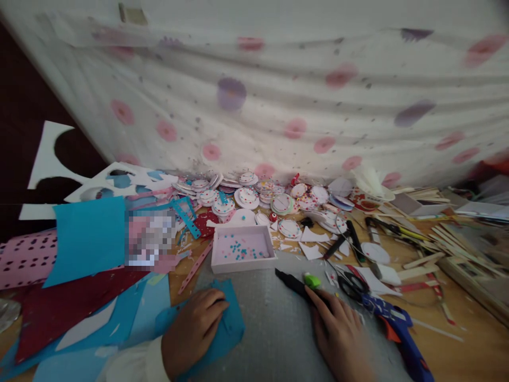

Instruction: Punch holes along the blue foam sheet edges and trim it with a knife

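Note:
My left hand (196,324) rests on a sheet of blue craft paper (235,318). Its fingers are curled, and a small dark thing shows between thumb and forefinger, too hidden to name. Slightly blurred, my right hand (338,329) has its fingers closed over the near end of a slim black tool (292,282) with a tapered tip pointing up and left. Just beyond those fingers lies a small bright green object (312,280). Between and behind both hands stands a shallow white box (243,263) with small blue and pink paper dots inside. A grey mat (274,323) lies under the hands.
A blue glue gun (401,323) and black-handled scissors (353,285) lie to the right, near wooden sticks (453,249). Decorated paper discs (248,195) are heaped along the flowered curtain (278,106). Blue sheets (89,239) and dark red paper (71,300) cover the left.

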The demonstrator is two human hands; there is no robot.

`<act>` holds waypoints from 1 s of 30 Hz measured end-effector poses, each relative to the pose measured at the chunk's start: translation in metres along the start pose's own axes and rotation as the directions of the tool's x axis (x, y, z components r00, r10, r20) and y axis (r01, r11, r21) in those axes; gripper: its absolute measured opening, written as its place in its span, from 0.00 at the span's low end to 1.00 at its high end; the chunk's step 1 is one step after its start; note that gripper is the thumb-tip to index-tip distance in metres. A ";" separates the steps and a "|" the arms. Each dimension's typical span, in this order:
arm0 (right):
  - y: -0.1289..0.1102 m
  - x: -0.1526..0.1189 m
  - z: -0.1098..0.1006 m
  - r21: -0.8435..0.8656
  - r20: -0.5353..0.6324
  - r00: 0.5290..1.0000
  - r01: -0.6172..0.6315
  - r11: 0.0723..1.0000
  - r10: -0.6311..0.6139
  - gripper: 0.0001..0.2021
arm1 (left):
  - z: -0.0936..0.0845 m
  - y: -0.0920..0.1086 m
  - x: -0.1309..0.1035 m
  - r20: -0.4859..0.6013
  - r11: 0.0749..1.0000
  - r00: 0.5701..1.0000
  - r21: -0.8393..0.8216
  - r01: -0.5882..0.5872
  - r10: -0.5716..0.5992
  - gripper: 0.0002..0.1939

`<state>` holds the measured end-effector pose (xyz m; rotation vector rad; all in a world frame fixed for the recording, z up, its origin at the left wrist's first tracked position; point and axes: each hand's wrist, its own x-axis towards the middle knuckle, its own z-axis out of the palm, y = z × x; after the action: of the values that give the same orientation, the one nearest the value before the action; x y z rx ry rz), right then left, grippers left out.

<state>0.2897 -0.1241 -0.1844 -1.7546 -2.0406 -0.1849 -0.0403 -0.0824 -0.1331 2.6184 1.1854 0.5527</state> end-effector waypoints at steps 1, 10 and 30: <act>-0.001 0.001 -0.001 0.001 -0.002 1.000 -0.014 1.000 0.014 0.19 | -0.005 -0.001 0.000 0.044 1.000 0.999 -0.015 -0.020 0.020 0.15; -0.002 0.037 0.001 0.124 -0.051 0.996 -0.070 0.990 0.077 0.19 | -0.018 -0.013 0.013 0.144 0.989 0.982 0.064 -0.136 0.125 0.14; -0.083 0.044 0.009 0.430 -0.013 0.893 0.412 0.804 -0.450 0.14 | -0.084 -0.133 0.031 -0.440 0.902 0.835 0.114 0.416 -0.330 0.20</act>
<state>0.2029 -0.0965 -0.1594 -1.0357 -2.3077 0.1974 -0.1467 0.0308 -0.0949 2.3813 1.9291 0.9753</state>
